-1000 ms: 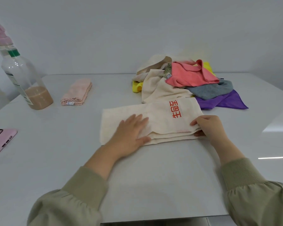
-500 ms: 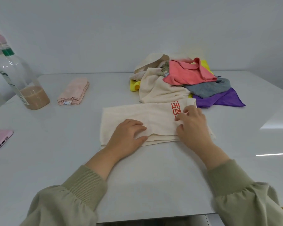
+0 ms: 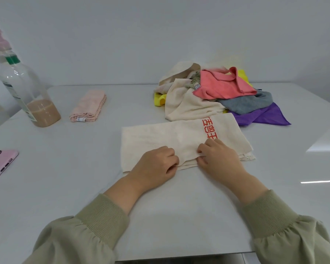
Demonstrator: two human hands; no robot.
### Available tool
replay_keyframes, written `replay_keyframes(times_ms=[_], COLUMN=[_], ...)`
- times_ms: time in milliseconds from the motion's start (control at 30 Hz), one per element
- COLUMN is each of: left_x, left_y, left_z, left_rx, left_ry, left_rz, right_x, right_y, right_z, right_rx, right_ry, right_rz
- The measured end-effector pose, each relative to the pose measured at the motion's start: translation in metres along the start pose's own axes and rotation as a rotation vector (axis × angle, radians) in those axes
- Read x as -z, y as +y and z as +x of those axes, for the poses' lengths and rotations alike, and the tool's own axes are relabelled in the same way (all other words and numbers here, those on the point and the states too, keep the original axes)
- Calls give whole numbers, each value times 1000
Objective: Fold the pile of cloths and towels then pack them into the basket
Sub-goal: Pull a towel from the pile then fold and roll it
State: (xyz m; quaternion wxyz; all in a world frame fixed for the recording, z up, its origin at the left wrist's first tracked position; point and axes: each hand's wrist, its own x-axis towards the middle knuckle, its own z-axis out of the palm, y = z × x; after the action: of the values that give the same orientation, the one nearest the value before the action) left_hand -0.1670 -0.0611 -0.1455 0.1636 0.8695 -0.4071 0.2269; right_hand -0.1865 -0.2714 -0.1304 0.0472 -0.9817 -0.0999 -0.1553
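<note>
Your right hand [image 3: 220, 159] has slid in from the towel's right end and now sits just beside your left hand [image 3: 155, 165]. Both pinch the near edge of the cream towel [image 3: 166, 138] with curled fingers. It lies folded in flat layers on the glossy white table [image 3: 65, 187], just in front of the crumpled pile [image 3: 217, 92]. Expect soft, light, limp terry whose layers slip apart, so take hold of every layer together at the hem.

Right hand [image 3: 218, 159] slid along the cream towel [image 3: 160, 138], now beside left hand [image 3: 155, 167].
</note>
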Motion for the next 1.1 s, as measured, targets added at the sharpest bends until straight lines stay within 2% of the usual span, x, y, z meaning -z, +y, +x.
replay_keyframes(times_ms=[133,200,367,433,600,700,767,800,867,900,967,1000,1033,1100], left_x=[0,2,2,0,0,8,13,14,9,2,-12,-17,-21,-24], left_y=[-4,-5,-1,-2,-4,-3,2,7,14,15,12,10,7,2], left_z=[-2,-2,-1,-1,-4,-1,8,16,34,40,46,47,47,43], left_rx=[89,97,65,49,24,155,364,458,578,604,619,638,655,665], left_ry=[-99,-110,-108,-80,-68,-54,-47,-37,-20,-82,-350,-467,-541,-583], left_rz=[-121,-141,-134,-120,-107,-118,-187,-178,-39,37,140,156,155,158], right_x=[4,11,22,20,29,35,37,37,31,26,11,2,-6,-16], right_y=[16,29,38,35,37,36,28,22,9,3,-6,-8,-5,9], right_z=[0,1,2,3,1,2,6,10,21,28,41,45,47,47], right_rx=[31,-19,-223,-290,-595,-736,-709,-636,-405,-293,-150,-135,-161,-267], right_ry=[-56,-95,-148,-147,-168,-185,-158,-102,25,45,-79,-177,-280,-418], right_rz=[116,130,-249,-330,-182,-148,-142,-121,-55,-31,-44,-49,-32,8])
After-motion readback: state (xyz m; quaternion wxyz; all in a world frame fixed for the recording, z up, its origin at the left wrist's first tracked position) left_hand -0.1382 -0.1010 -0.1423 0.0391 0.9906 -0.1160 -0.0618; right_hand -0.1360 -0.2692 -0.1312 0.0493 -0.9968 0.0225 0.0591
